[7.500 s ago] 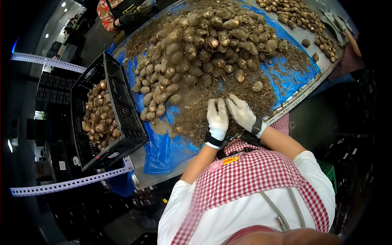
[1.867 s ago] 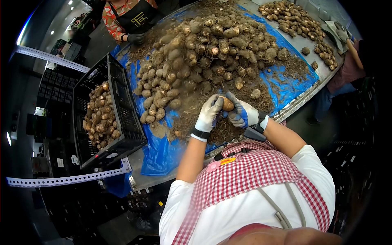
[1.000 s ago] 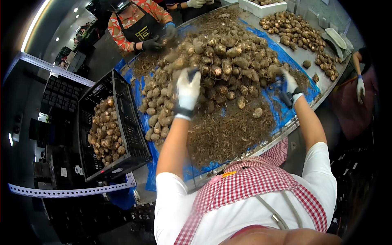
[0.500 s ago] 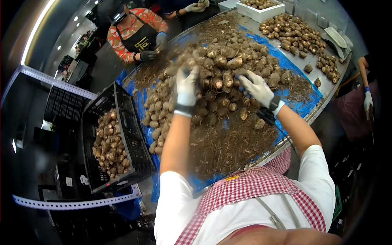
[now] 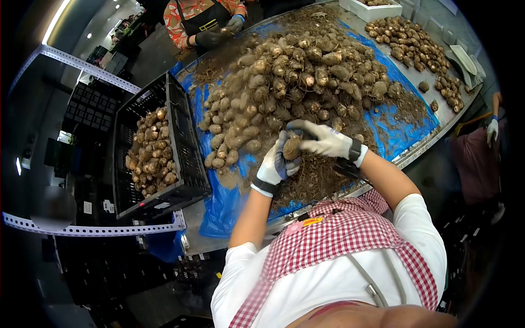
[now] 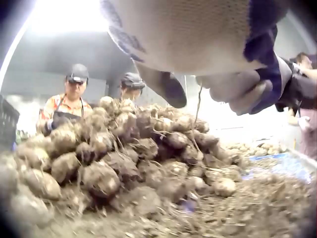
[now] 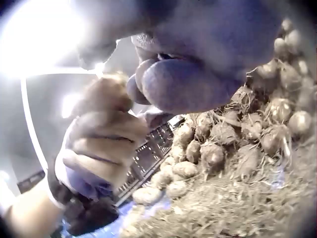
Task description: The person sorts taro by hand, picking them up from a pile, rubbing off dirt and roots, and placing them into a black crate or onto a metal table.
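In the head view a brown, hairy taro [image 5: 291, 148] sits in my gloved left hand [image 5: 277, 164], whose fingers curl round it, in front of the body. My gloved right hand [image 5: 326, 141] is right beside it, index finger stretched out over the taro's top and thumb near its side. The right wrist view shows the taro [image 7: 106, 91] blurred above the left hand's curled fingers. A thin root strand [image 6: 198, 109] hangs by the right hand's fingers in the left wrist view. Behind both hands rises a large heap of soil-covered taros [image 5: 306, 76].
Loose roots and soil [image 5: 311, 183] cover the blue sheet [image 5: 219, 210] before me. A black crate [image 5: 180, 142] holding taros stands at the left. Cleaner taros [image 5: 410, 41] and a white box [image 5: 372, 10] lie far right. Another person [image 5: 205, 22] works across the table.
Half a second ago both hands were apart over the heap. They have since drawn back towards the body and come together, and the left hand now holds a taro.
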### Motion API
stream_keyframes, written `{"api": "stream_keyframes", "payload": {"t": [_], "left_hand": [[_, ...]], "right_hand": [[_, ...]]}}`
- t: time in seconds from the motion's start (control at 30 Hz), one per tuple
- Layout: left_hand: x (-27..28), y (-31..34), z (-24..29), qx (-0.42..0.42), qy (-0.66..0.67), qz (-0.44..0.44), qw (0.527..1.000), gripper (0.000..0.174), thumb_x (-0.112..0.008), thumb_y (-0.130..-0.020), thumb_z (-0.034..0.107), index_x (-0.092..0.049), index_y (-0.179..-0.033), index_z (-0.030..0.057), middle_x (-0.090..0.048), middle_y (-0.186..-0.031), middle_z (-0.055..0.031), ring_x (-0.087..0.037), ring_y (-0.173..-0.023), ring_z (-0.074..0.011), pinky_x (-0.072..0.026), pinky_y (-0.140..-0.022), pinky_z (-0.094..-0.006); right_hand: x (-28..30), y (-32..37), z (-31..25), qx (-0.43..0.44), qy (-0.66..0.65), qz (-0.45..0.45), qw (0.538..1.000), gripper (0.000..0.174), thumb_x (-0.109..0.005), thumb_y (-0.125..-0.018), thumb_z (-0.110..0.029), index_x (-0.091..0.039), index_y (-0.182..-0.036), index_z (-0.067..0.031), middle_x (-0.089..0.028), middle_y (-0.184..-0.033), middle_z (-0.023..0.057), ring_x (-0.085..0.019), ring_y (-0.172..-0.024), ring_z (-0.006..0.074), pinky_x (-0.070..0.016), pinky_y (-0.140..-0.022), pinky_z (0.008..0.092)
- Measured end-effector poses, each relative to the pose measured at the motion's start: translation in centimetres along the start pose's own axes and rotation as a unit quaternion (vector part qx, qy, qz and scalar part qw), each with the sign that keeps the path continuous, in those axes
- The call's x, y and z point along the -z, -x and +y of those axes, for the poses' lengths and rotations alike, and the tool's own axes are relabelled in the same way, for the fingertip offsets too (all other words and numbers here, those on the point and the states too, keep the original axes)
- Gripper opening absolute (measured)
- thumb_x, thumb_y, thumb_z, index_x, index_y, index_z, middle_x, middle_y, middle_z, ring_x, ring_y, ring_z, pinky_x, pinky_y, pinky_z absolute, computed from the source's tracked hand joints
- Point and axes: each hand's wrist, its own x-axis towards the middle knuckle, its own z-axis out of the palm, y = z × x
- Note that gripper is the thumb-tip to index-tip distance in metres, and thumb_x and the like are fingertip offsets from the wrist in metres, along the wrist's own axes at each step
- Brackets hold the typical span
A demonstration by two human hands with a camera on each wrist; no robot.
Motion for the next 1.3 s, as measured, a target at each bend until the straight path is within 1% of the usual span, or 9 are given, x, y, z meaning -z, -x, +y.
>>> {"api": "stream_keyframes", "payload": {"t": [0.37, 0.47, 0.7, 0.77, 0.9, 0.97, 1.1, 1.2, 1.3], "left_hand": [[2.5, -0.7, -3.7, -0.143, -0.116, -0.015, 0.983, 0.047, -0.044, -0.096, 0.054, -0.055, -0.1, 0.008, -0.055, -0.069, -0.003, -0.049, -0.052, -0.0176, -0.0412, -0.047, -0.0299], [-2.2, -1.2, -3.5, -0.466, -0.478, 0.22, 0.711, 0.034, -0.042, -0.101, 0.033, -0.05, -0.098, -0.0007, -0.057, -0.073, -0.0153, -0.059, -0.069, -0.0356, -0.0473, -0.064, -0.0443], [-3.5, 1.1, 2.0, -0.495, -0.682, 0.027, 0.538, 0.013, -0.056, -0.087, 0.008, -0.052, -0.077, -0.0001, -0.056, -0.061, -0.0164, -0.058, -0.052, -0.0316, -0.0458, -0.048, -0.038], [-3.6, 1.1, 2.1, -0.533, -0.706, -0.033, 0.466, 0.015, -0.057, -0.085, 0.007, -0.049, -0.073, 0.0009, -0.054, -0.056, -0.0123, -0.057, -0.049, -0.0269, -0.0454, -0.046, -0.0344], [0.7, -6.1, -0.9, -0.456, -0.468, 0.203, 0.729, 0.033, -0.042, -0.098, 0.034, -0.051, -0.09, 0.0034, -0.053, -0.065, -0.0085, -0.047, -0.048, -0.0191, -0.04, -0.044, -0.0331], [-2.0, -3.3, -0.2, -0.023, -0.08, 0.182, 0.98, 0.04, -0.038, -0.099, 0.047, -0.052, -0.091, 0.0097, -0.049, -0.061, -0.004, -0.043, -0.044, -0.0161, -0.0358, -0.04, -0.0293], [-2.4, -2.5, -1.2, 0.039, -0.164, 0.214, 0.962, 0.043, -0.035, -0.1, 0.048, -0.055, -0.101, 0.01, -0.051, -0.064, -0.0045, -0.045, -0.045, -0.017, -0.0391, -0.041, -0.0306], [-0.5, -4.4, -1.1, -0.499, -0.629, 0.193, 0.564, 0.03, -0.042, -0.099, 0.029, -0.051, -0.097, 0.0008, -0.062, -0.078, -0.0257, -0.06, -0.073, -0.0438, -0.0487, -0.065, -0.0459], [-4.3, -0.8, 0.7, -0.277, -0.66, 0.196, 0.67, 0.027, -0.043, -0.098, 0.023, -0.049, -0.092, -0.0024, -0.059, -0.08, -0.0308, -0.062, -0.076, -0.0426, -0.0458, -0.063, -0.0509]], "right_hand": [[-2.8, 1.2, 1.1, 0.253, 0.383, 0.127, 0.879, 0.024, -0.059, -0.088, -0.025, -0.055, -0.081, -0.0019, -0.057, -0.067, 0.0134, -0.058, -0.057, 0.0319, -0.0472, -0.049, 0.0392], [-3.8, 0.4, 1.3, 0.144, 0.205, 0.178, 0.952, 0.014, -0.05, -0.093, -0.012, -0.049, -0.086, -0.001, -0.055, -0.064, 0.0136, -0.057, -0.054, 0.0305, -0.0437, -0.047, 0.0391], [-2.5, -0.5, 1.6, -0.288, -0.531, -0.081, 0.793, 0.043, -0.028, -0.103, -0.044, -0.045, -0.084, -0.0088, -0.041, -0.064, -0.0011, -0.031, -0.045, 0.0113, -0.031, -0.038, 0.026], [-2.9, -0.7, 1.1, -0.261, -0.35, 0.015, 0.899, 0.046, -0.027, -0.102, -0.044, -0.049, -0.087, -0.0067, -0.046, -0.066, 0.0033, -0.042, -0.048, 0.0142, -0.0355, -0.039, 0.0284], [-1.9, -4.5, 6.5, 0.113, 0.338, 0.22, 0.908, 0.031, -0.039, -0.099, -0.027, -0.053, -0.098, 0.0009, -0.061, -0.085, 0.023, -0.061, -0.06, 0.0326, -0.0503, -0.052, 0.0388], [-1.5, -2.3, 2.5, 0.106, 0.418, 0.122, 0.894, 0.027, -0.047, -0.096, -0.025, -0.053, -0.096, 0.0011, -0.063, -0.08, 0.0212, -0.063, -0.061, 0.0336, -0.0501, -0.051, 0.0394], [-1.4, -1.2, 4.4, 0.152, 0.355, 0.082, 0.919, 0.02, -0.05, -0.095, -0.02, -0.048, -0.089, -0.001, -0.056, -0.061, 0.0183, -0.061, -0.057, 0.0335, -0.0467, -0.05, 0.0389], [-3.0, -2.7, 6.5, 0.053, 0.123, 0.216, 0.967, 0.026, -0.042, -0.099, -0.026, -0.048, -0.096, -0.0012, -0.051, -0.07, 0.0152, -0.055, -0.055, 0.0281, -0.0436, -0.049, 0.0344], [-2.5, -1.3, 2.3, -0.251, -0.275, 0.105, 0.922, 0.037, -0.035, -0.1, -0.04, -0.051, -0.098, -0.007, -0.05, -0.084, 0.0031, -0.051, -0.055, 0.0161, -0.0463, -0.047, 0.0311]]}}
